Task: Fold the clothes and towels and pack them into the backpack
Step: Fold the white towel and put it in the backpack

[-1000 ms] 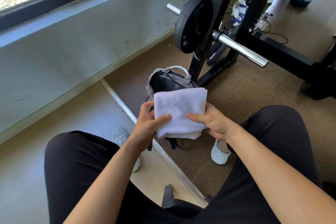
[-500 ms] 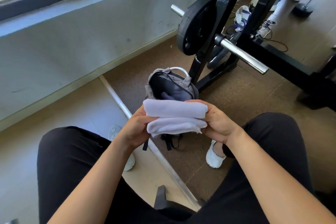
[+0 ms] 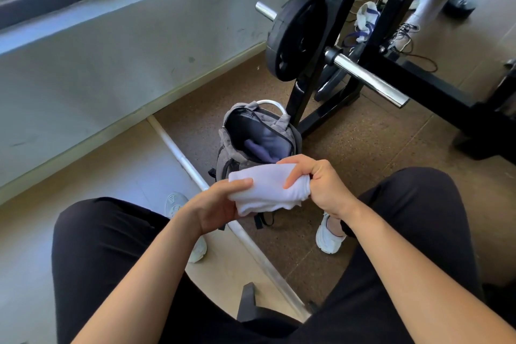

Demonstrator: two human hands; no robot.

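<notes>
A white towel [image 3: 265,190], folded into a thick bundle, is held between both hands just above my knees. My left hand [image 3: 215,207] grips its left end from below with the thumb on top. My right hand [image 3: 318,184] clasps its right end, fingers curled over the top. Right behind the towel a grey backpack [image 3: 231,153] stands on the floor with its top zipped open. Bluish-purple cloth [image 3: 262,148] lies inside it. The towel hides the front of the backpack.
A black weight rack [image 3: 343,36] with a weight plate [image 3: 293,36] and a chrome bar [image 3: 368,78] stands just behind the backpack. A white rail [image 3: 178,153] crosses the floor. The wall is at left. Shoes and another person's leg [image 3: 427,5] are far right.
The towel went from a flat folded square to a doubled-over thick bundle. My right hand shifted over its right end, and both hands stayed in front of the open backpack.
</notes>
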